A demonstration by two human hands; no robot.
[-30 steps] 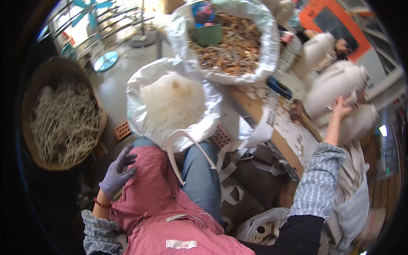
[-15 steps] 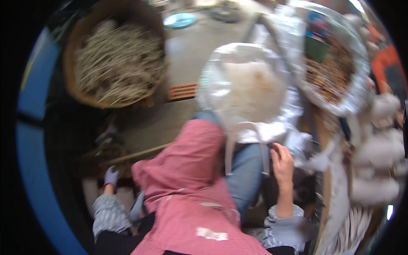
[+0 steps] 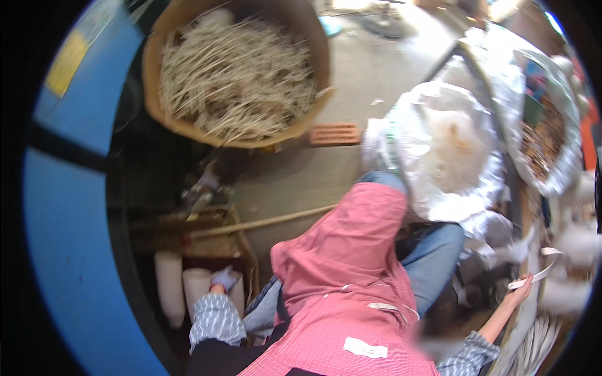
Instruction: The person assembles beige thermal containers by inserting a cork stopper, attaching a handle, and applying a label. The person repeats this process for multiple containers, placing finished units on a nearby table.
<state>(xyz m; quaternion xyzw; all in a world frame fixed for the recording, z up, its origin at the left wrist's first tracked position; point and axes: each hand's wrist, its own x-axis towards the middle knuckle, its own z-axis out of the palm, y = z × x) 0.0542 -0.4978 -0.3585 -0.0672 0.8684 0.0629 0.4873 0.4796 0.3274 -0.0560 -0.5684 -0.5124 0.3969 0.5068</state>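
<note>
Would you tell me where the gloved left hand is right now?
In the head view, the left hand is at lower left, reaching down onto white cylindrical rolls beside a wooden crate.

Bright daylight, motion blur, fisheye bending

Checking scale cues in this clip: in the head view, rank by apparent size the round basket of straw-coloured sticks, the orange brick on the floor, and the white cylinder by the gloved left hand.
1. Basket of sticks, by far the largest.
2. White cylinder.
3. Orange brick, which lies farther from the camera, so the last two are unsure.
</note>
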